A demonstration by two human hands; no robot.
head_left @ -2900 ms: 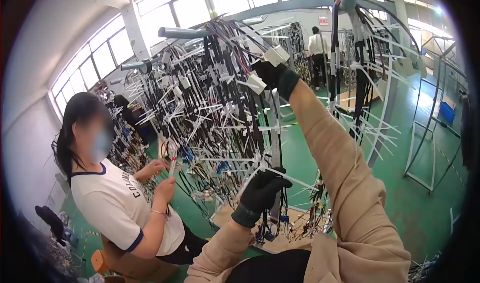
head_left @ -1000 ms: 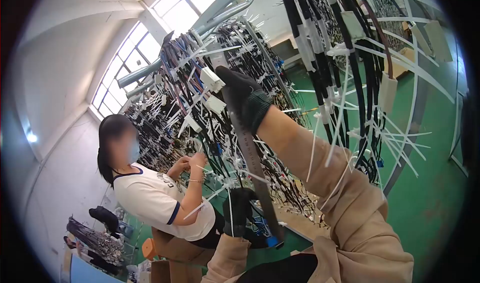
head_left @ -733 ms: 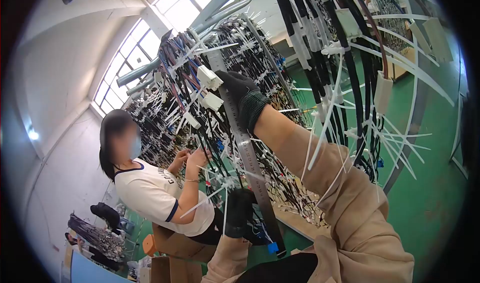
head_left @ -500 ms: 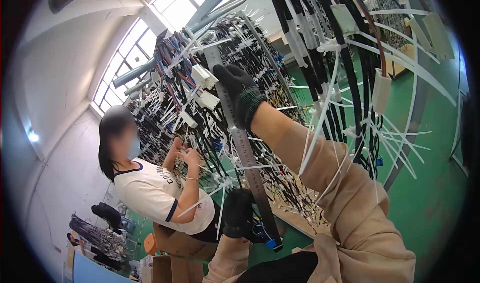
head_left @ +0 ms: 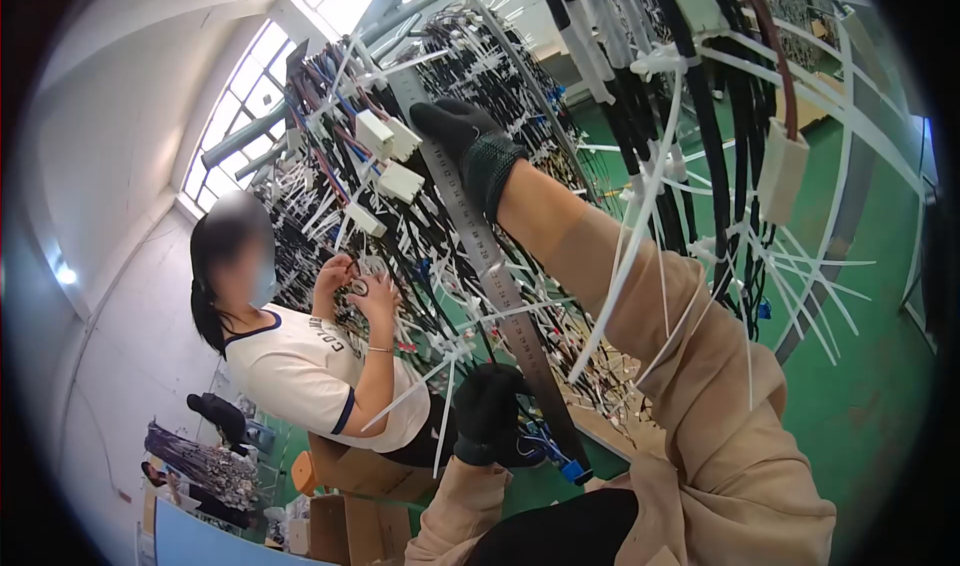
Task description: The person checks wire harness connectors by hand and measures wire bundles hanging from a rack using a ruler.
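Observation:
A long steel ruler (head_left: 492, 271) slants down beside a hanging bundle of dark cables (head_left: 415, 256). Near its upper end, my right hand (head_left: 465, 146) in a black glove is closed on it. My left hand (head_left: 487, 411), also gloved, is closed low on the bundle, left of the ruler; what its fingers hold is hidden. White connectors (head_left: 388, 136) hang left of my right hand. White cable ties (head_left: 452, 349) fan out above my left hand, and a blue connector (head_left: 575, 471) is by the ruler's lower end.
A co-worker (head_left: 310, 366) in a white shirt stands at left, both hands at the wires. Close on the right hangs another cable bundle (head_left: 715, 166) with long ties. Cardboard boxes (head_left: 375, 526) and a blue surface (head_left: 215, 541) lie at lower left. More harnesses hang behind.
My view has turned left since the oldest frame, and the ruler now shows clearly. Lately the connectors and my right hand have shifted slightly up and left in view. The co-worker's hands have moved.

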